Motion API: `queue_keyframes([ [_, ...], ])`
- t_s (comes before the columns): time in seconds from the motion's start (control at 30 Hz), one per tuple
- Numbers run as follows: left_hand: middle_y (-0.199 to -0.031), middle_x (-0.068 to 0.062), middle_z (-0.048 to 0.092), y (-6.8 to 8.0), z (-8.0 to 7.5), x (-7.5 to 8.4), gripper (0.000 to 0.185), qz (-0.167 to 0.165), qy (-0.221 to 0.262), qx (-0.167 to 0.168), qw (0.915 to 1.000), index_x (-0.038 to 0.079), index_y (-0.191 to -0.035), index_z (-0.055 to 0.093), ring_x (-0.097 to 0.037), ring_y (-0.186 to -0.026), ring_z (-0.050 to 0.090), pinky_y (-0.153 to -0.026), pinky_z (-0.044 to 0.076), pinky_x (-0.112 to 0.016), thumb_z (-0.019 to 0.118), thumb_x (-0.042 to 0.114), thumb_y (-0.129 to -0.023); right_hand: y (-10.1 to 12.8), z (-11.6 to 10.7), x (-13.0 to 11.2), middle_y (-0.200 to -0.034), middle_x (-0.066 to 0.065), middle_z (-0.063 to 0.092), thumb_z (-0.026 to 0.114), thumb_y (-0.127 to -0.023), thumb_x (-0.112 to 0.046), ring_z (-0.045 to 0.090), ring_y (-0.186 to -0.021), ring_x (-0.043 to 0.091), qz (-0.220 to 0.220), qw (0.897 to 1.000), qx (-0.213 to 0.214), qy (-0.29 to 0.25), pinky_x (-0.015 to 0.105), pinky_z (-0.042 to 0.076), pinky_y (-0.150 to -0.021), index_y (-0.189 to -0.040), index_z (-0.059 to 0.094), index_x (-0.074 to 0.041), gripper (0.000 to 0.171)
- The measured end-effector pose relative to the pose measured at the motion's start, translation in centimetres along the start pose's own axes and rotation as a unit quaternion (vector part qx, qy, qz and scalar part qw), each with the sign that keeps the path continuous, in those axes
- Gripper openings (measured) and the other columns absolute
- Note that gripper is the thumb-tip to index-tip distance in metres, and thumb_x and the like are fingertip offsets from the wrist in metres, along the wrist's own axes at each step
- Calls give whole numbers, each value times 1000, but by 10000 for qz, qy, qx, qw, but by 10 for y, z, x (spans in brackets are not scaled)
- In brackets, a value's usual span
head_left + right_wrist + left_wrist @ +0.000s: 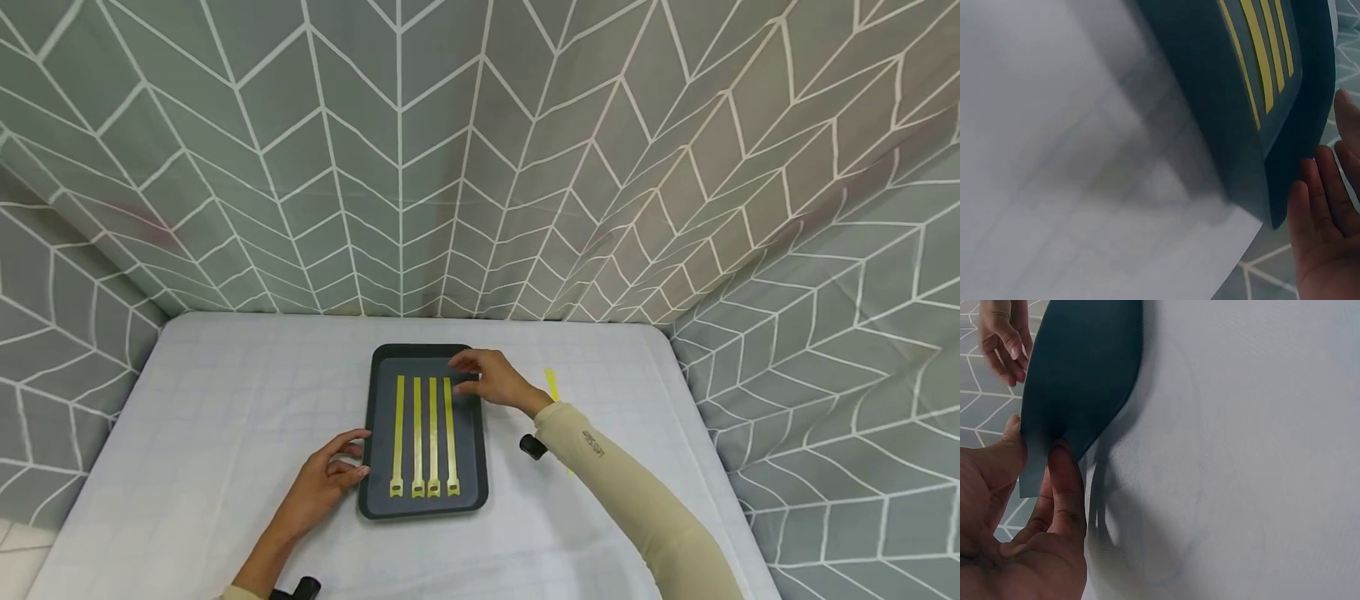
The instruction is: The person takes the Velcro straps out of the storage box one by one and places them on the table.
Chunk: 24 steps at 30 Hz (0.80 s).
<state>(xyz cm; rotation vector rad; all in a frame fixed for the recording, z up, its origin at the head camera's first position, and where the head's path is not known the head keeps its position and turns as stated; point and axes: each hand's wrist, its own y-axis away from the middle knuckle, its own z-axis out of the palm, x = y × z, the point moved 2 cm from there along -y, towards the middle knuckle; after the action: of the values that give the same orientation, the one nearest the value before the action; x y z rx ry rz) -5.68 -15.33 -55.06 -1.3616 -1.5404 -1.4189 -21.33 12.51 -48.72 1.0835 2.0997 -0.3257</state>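
Several yellow cable straps (417,433) lie side by side, lengthwise, in a dark grey tray (423,511). Their slotted heads are at the near end. My left hand (322,479) is at the tray's left side, with fingertips touching the outer wall and rim. In the left wrist view, the left hand (1035,512) has loosely bent fingers against the wall. Over the tray's far right corner is my right hand (491,379), thumb and fingers apart, near the top of the rightmost strap. The right wrist view shows the right hand (1329,219) with nothing between its extended fingers.
Another yellow strap (551,383) lies on the white-covered table (225,400) right of the tray, partly hidden under my right forearm. Grey patterned curtains (450,167) border the table's back and sides. Black wrist cameras (532,447) sit by both wrists.
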Motion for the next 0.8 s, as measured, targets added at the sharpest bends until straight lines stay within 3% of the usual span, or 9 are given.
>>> queue_keyframes([
  [0.47,-119,-18,54,-2,2,2,56,-34,78,33,10000,15,-142,53,-18,-88,66,-76,51,-24,72,3,-90,-22,17,-20,-131,13,64,81,-85,-10,61,-124,29,-425,9936,-1031,175,35,48,-104,-129,62,-1,48],
  [0.8,-119,-18,53,0,2,4,56,-175,158,87,9997,13,-142,53,-19,-88,65,-73,51,-24,71,1,-90,-44,36,-31,-123,11,66,81,-84,-9,62,-118,26,-1024,9756,-1920,281,33,48,-102,-120,67,-2,39],
])
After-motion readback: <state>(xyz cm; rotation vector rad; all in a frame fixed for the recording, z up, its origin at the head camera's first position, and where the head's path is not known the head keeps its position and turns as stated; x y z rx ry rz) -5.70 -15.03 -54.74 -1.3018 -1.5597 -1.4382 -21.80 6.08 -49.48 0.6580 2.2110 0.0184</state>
